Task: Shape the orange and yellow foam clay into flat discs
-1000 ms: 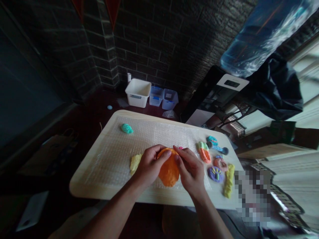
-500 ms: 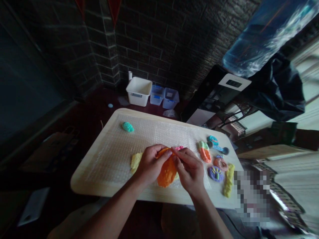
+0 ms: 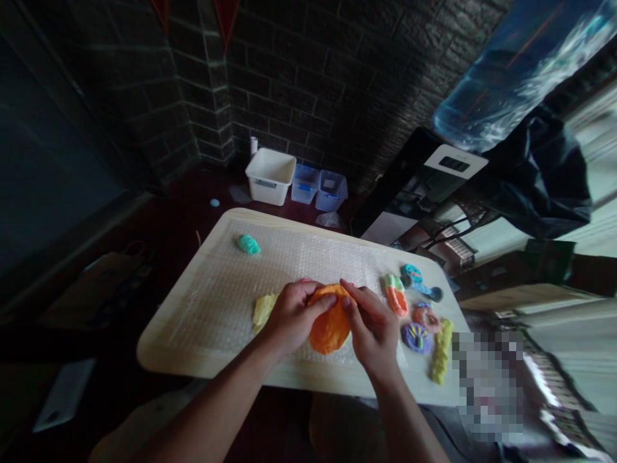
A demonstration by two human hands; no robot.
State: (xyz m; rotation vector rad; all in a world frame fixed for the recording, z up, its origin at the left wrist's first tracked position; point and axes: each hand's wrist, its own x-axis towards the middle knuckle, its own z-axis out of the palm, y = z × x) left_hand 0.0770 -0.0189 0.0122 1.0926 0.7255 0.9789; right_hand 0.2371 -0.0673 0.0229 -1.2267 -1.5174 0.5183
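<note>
A flattened sheet of orange clay (image 3: 330,331) is pinched at its upper edge between both hands, over the bubble wrap (image 3: 289,254) on the table. My left hand (image 3: 295,315) grips its left side, thumb on the near face. My right hand (image 3: 371,318) holds the right side with thumb and fingers. Pale yellow clay (image 3: 263,311) lies just left of my left hand, partly covered by it. Bits of pink clay (image 3: 304,280) peek out behind the hands; their full shape is hidden. A turquoise clay lump (image 3: 249,244) rests at the far left of the wrap.
On the table's (image 3: 183,366) right side sit several clay pieces: a green-and-orange one (image 3: 396,297), a purple disc (image 3: 416,338), a pink ring (image 3: 427,319) and a yellow strip (image 3: 442,352). Beyond stand a white bin (image 3: 270,175), two clear boxes and a water dispenser (image 3: 409,186).
The orange sheet has turned in my fingers, swinging narrower and then broad again. My right fingers have shifted their pinch along its top edge. The view has moved slightly.
</note>
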